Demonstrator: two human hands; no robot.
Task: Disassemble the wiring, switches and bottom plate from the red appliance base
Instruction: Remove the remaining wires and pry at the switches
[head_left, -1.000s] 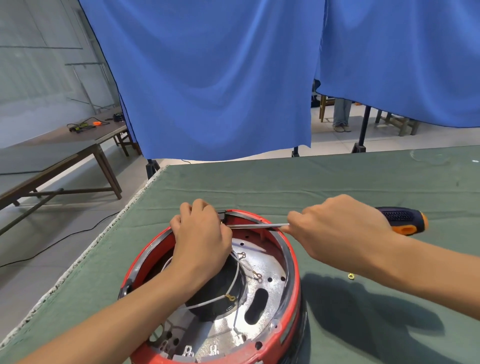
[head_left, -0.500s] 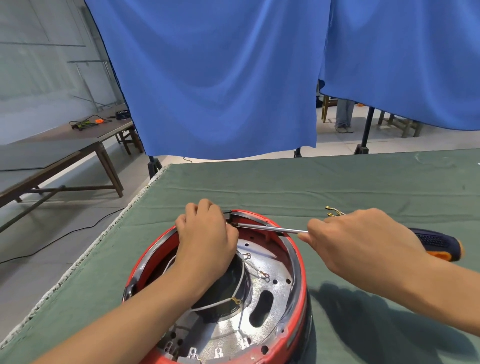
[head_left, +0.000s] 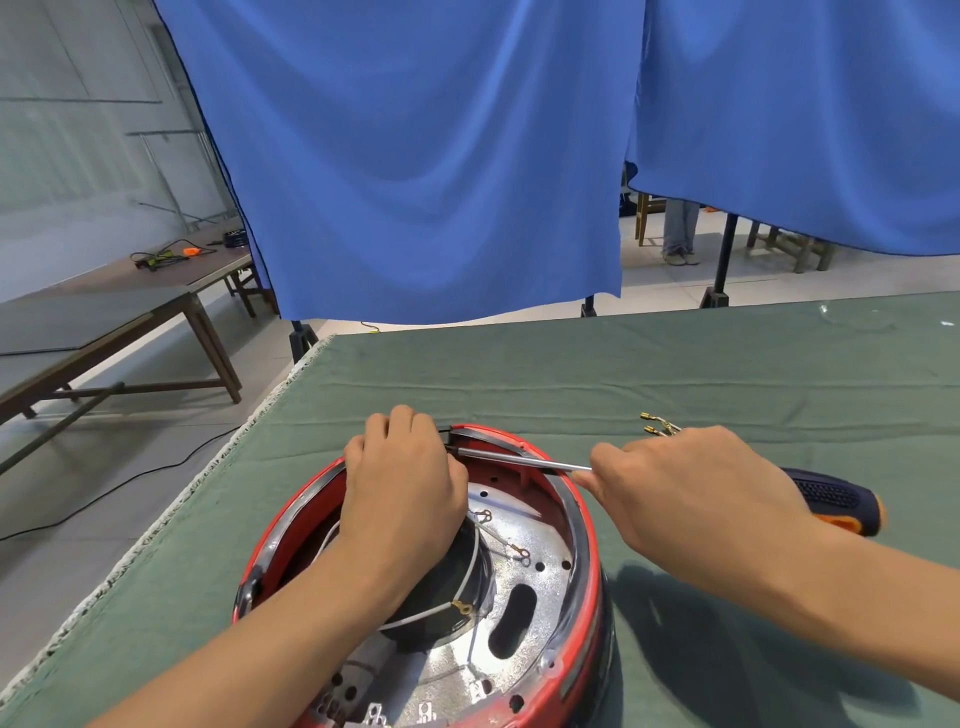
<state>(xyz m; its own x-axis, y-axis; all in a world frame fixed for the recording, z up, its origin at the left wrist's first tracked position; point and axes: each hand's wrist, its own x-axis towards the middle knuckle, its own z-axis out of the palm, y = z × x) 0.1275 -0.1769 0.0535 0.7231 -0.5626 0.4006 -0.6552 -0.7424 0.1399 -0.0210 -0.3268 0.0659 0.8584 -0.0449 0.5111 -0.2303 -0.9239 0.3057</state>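
The red appliance base (head_left: 589, 639) lies upside down on the green cloth, its silver bottom plate (head_left: 524, 613) and white wires with ring terminals (head_left: 511, 551) exposed. My left hand (head_left: 402, 488) grips the far rim of the base, fingers curled over it. My right hand (head_left: 691, 493) holds a screwdriver (head_left: 831, 501) with a dark and orange handle. The metal shaft (head_left: 519, 460) reaches left to the far inner rim, where its tip sits beside my left fingers.
Loose brass-ended wires (head_left: 657, 423) lie on the green table cloth (head_left: 623, 374) just beyond my right hand. The table's left edge (head_left: 218, 467) runs close to the base. Blue curtains (head_left: 415, 156) hang behind; a wooden bench (head_left: 130, 322) stands at left.
My right hand has slid back to the right along the screwdriver, away from the base. The loose wires behind it have come into view. My left hand keeps its hold on the rim.
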